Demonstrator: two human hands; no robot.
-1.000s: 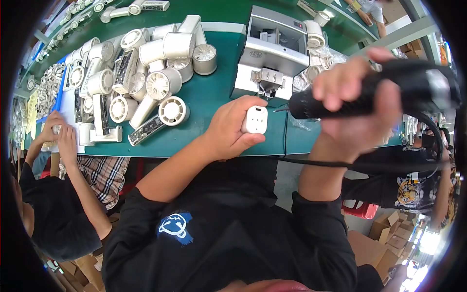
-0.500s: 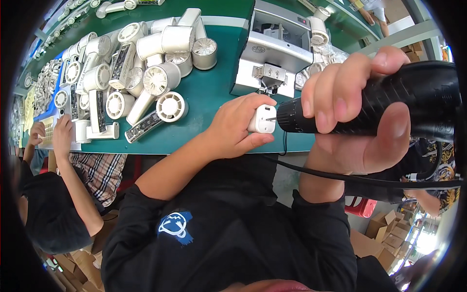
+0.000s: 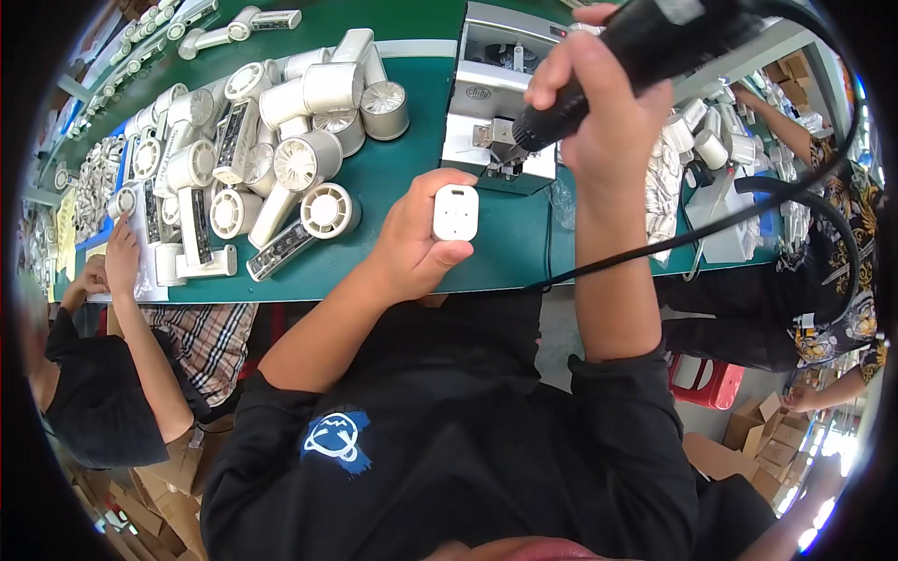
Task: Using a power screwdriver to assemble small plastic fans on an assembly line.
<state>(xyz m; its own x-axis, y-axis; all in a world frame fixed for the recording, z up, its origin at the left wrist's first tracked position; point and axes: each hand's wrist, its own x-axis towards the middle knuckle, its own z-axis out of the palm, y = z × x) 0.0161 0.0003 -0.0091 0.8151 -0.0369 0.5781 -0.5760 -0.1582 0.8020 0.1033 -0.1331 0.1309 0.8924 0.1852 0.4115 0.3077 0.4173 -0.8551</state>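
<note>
My left hand (image 3: pixel 409 236) pinches a white plastic housing (image 3: pixel 456 224) between thumb and fingers. The housing's rounded-square end faces up, with a dark slot and several small holes; its rest is hidden. Wrapped around a black electric screwdriver (image 3: pixel 655 56), my right hand (image 3: pixel 608 117) holds it tilted down to the left. Its nose is at the metal pickup block of a silver screw feeder (image 3: pixel 474 126) behind my left hand. Whether the bit touches a screw there is too small to tell.
White handheld fans (image 3: pixel 329 211) lie piled on the green table (image 3: pixel 402 178) to the left. The screwdriver's black cable (image 3: pixel 683 229) sweeps across the right side. Another person's hands (image 3: pixel 122 257) work at far left. A red stool (image 3: pixel 706 381) stands at right.
The screwdriver has lifted off the white housing and swung up and left to the screw feeder. My left hand has shifted slightly left, keeping the housing.
</note>
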